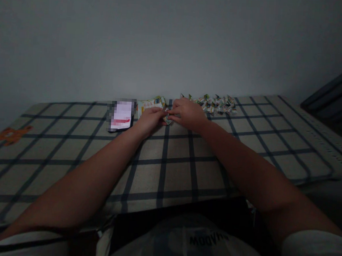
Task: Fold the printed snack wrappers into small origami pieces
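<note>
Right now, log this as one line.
left hand: holding small printed piece; right hand: fingertips at same piece; near left hand: phone, printed sheet; near right hand: folded pieces; surface: checked cloth

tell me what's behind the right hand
Behind the right hand, small folded-looking pieces show past its knuckles and wrist, with the wall beyond. The hand hides whatever lies directly behind it.

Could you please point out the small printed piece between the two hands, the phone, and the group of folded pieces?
Small printed piece [168, 121]: head view, on its lower part.
Phone [122, 112]: head view, on its lit screen.
Group of folded pieces [218, 106]: head view, on pieces near its middle.
</note>
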`<state>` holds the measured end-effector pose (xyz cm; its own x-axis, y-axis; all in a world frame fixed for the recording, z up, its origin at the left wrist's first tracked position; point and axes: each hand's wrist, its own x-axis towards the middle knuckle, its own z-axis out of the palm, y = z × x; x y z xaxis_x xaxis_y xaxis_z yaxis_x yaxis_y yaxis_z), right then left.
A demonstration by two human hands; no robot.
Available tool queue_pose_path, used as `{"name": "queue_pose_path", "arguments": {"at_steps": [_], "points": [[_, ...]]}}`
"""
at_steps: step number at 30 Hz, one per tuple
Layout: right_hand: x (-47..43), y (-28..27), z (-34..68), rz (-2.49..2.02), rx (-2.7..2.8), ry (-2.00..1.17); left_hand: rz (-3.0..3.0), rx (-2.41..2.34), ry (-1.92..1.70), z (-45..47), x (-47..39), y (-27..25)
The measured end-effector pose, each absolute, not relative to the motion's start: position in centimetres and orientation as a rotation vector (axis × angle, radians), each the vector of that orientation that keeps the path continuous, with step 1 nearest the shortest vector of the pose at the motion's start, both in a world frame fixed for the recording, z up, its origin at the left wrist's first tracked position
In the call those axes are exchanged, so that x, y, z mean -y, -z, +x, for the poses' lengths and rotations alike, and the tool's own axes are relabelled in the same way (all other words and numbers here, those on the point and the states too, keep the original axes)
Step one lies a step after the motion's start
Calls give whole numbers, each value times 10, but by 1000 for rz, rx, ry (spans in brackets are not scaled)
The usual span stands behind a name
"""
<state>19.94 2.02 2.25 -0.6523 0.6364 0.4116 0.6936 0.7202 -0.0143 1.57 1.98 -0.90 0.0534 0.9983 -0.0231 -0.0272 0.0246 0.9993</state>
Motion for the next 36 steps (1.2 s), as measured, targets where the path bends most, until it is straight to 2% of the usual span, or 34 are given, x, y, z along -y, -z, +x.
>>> {"name": "queue_pose_path", "arguments": {"at_steps": [26, 36], "points": [[-24, -21, 198, -1004, 2543, 145, 1205, -1145, -1162, 15, -22, 9], [-24, -19, 201, -1003, 2417, 28, 1270, -1147, -1143, 14, -21, 9]]}}
